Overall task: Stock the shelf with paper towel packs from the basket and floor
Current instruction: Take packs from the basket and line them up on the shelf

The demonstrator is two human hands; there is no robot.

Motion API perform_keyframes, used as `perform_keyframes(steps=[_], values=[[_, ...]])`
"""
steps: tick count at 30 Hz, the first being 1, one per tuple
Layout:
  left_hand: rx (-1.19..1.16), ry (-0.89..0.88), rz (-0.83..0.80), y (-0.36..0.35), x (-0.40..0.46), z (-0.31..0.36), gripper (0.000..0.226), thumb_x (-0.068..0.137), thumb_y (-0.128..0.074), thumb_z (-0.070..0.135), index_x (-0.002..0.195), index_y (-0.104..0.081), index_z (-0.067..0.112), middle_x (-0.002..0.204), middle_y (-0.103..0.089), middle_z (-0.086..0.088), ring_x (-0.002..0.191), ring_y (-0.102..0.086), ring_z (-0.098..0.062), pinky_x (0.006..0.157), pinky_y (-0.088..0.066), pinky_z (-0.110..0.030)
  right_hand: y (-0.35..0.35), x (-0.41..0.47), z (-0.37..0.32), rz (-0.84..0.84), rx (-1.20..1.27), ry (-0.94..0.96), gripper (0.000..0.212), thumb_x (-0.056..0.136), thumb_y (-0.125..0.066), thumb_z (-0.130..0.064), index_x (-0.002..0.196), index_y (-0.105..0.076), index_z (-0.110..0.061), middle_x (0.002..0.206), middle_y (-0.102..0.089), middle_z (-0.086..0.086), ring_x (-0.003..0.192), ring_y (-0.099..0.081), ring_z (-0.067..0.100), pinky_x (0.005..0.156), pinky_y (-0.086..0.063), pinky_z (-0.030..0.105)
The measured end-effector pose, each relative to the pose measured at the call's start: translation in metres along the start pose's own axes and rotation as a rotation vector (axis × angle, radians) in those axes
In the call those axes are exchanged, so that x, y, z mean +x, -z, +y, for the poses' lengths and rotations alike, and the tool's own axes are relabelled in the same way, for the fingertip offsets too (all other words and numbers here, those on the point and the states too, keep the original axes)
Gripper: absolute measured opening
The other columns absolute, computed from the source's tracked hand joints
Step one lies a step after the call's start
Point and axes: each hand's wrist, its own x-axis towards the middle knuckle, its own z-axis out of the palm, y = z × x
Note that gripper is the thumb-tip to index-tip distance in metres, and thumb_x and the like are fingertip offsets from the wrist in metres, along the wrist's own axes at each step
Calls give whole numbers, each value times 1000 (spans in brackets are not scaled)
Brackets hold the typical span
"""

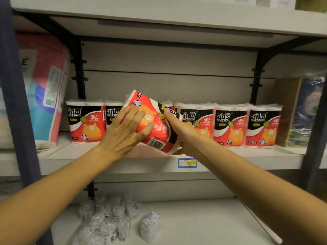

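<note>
Left hand (130, 129) spreads flat on the face of the tilted red-and-white plastic-wrapped paper towel pack (152, 124); right hand (178, 133) cradles its far side, fingers curled underneath. It hangs above the grey shelf board (247, 156), at the gap in the row. Best to level it upright, then slide back. Left of the hands, two standing packs (86, 121); right, three more (230, 124).

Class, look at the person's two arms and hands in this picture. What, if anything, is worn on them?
Nothing shows on either: the left hand and right hand are bare, with no gloves, rings, watch or bracelets visible. Both forearms are uncovered up to the picture's edges, so no sleeves are in view. The fingernails look short and unpainted.
</note>
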Motion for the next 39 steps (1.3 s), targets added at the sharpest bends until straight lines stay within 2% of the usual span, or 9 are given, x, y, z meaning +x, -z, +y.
perform_keyframes(steps=[3, 7, 12, 17, 22, 24, 27, 31, 39], values=[[-6, -3, 14, -2, 1, 5, 68, 70, -69, 9, 128, -33, 15, 125, -35, -23, 121, -38, -40, 113, -15, -48, -1, -5, 1, 33, 15, 30, 103, 76, -74, -55, 148, -16, -11, 125, -54, 9, 86, -59, 23, 45, -44, 31], [-17, 33, 23, -8, 3, 6, 67, 73, -65, 8, 130, -32, 15, 128, -34, -23, 124, -36, -40, 114, -15, -48, -6, -1, 4, 65, 134, 75, 89, 69, -85, -45, 136, -39, -8, 112, -64, 9, 88, -66, 25, 55, -51, 33], [-17, 69, 34, -14, 4, 7, 71, 71, -71, 8, 130, -33, 15, 128, -35, -22, 124, -36, -40, 114, -15, -47, -8, -2, -3, 89, 203, 27, 84, 63, -90, -41, 129, -46, -13, 109, -66, 11, 81, -67, 27, 37, -50, 34], [-15, 40, 39, -18, 6, 4, 70, 72, -67, 10, 133, -34, 16, 129, -35, -20, 125, -36, -38, 114, -14, -44, -3, 3, -8, 147, 199, 181, 63, 66, -89, -32, 106, -42, -19, 107, -63, 10, 86, -67, 28, 58, -58, 45], [-12, -4, 41, -25, -1, -2, 63, 80, -62, 6, 136, -36, 18, 129, -36, -17, 123, -38, -33, 106, -25, -43, 11, 9, -30, 363, -318, 888, 67, 69, -82, -45, 119, -43, -24, 105, -63, -8, 96, -62, 15, 81, -55, 36], [-44, 16, 42, -26, -7, -4, 58, 79, -56, 4, 131, -37, 17, 127, -37, -17, 118, -40, -32, 99, -28, -41, 18, 14, -42, 445, -594, 1218, 66, 73, -79, -37, 126, -45, -19, 119, -62, 1, 109, -58, 21, 91, -51, 43], [-95, 59, -8, -26, -20, -7, 55, 78, -54, 4, 129, -37, 16, 124, -38, -17, 112, -41, -32, 91, -30, -41, 25, 26, -58, 520, -969, 1481, 63, 74, -78, -23, 128, -48, -12, 139, -52, 13, 134, -42, 34, 110, -27, 52], [-115, 118, -136, -27, -31, -11, 65, 64, -72, 4, 122, -44, 12, 122, -41, -19, 107, -42, -33, 86, -30, -41, 21, 41, -54, 418, -1227, 1445, 65, 76, -78, -23, 132, -48, -13, 143, -48, 12, 137, -38, 35, 112, -25, 55], [-155, 117, -198, -28, -38, -17, 43, 78, -45, 19, 120, -47, 11, 122, -48, -18, 103, -46, -32, 84, -32, -41, -4, 80, -19, 309, -1544, 1360, 77, 72, -82, -28, 136, -39, -23, 131, -53, 13, 123, -46, 37, 99, -37, 54]])
